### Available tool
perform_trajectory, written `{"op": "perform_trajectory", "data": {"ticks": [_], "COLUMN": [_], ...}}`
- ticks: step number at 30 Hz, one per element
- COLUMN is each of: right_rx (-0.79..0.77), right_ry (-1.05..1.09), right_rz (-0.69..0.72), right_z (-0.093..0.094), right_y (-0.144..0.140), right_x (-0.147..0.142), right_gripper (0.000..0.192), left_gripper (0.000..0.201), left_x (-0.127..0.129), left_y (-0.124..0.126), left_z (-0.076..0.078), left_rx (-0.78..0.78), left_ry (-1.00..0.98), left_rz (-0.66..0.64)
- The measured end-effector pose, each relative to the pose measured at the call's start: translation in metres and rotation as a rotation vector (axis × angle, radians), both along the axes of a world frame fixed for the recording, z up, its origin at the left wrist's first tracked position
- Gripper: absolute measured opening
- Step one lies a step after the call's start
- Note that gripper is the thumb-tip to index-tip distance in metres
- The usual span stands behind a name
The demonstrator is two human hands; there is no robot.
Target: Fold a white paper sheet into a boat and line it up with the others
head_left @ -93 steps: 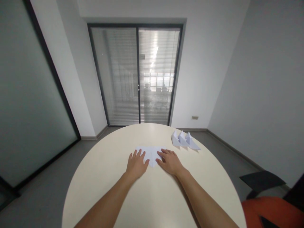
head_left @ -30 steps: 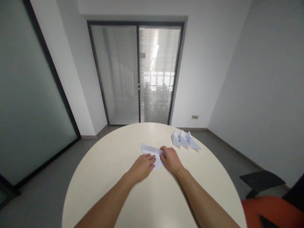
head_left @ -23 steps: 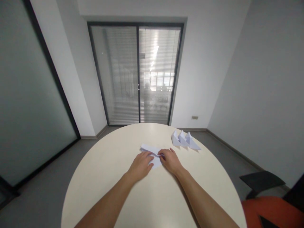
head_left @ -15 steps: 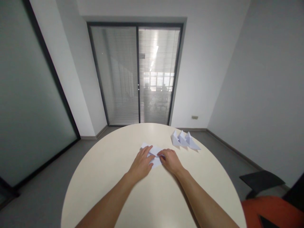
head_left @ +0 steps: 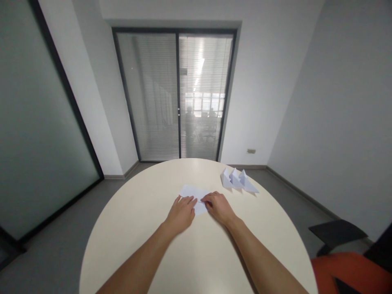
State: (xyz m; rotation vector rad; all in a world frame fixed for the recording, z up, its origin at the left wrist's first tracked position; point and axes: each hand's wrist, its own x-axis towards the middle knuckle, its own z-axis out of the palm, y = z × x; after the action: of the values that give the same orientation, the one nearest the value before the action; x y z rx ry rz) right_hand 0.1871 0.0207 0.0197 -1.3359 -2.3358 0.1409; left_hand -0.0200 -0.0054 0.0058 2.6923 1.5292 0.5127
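White folded paper sheet [head_left: 191, 190]: on the round cream tabletop [head_left: 134, 220], partly beneath both hands.
Left hand [head_left: 180, 214]: fingers slightly spread, resting over the sheet's left side.
Right hand [head_left: 219, 207]: fingers bunched at the sheet's right side; whether they pinch it, I cannot tell.
Crease risk: uneven pressure or a slipping hand could skew the fold.
Three pointed white paper shapes [head_left: 235, 179]: in a row, beyond the right hand.

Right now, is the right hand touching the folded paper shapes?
Apart. The head view shows a strip of cream tabletop between the right hand and the folded paper shapes.
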Motion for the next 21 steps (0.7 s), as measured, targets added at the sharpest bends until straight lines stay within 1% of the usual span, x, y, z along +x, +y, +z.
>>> {"op": "perform_trajectory", "data": {"ticks": [4,9,16,21], "right_rx": [0.009,0.005,-0.006,-0.019], "right_ry": [0.004,0.013,0.035,0.036], "right_rz": [0.076,0.134,0.162,0.164], "right_z": [0.0007,-0.0004,-0.0015,-0.0013], "right_y": [-0.0023,-0.0035,-0.0031,-0.0039], "right_x": [-0.0019,-0.0027,-0.0010,-0.0014], "right_gripper": [0.034,0.032,0.031,0.030], "left_gripper": [0.046,0.048,0.060,0.060], "left_x": [-0.0008,-0.0029,-0.0088,-0.0080], "left_y": [-0.0013,-0.0018,0.0016,0.0014], "left_z": [0.0021,0.0010,-0.0025,-0.0005], "left_rx": [0.018,-0.015,-0.105,-0.117], "left_ry": [0.014,0.016,-0.005,0.002], "left_rz": [0.049,0.071,0.013,0.021]}}
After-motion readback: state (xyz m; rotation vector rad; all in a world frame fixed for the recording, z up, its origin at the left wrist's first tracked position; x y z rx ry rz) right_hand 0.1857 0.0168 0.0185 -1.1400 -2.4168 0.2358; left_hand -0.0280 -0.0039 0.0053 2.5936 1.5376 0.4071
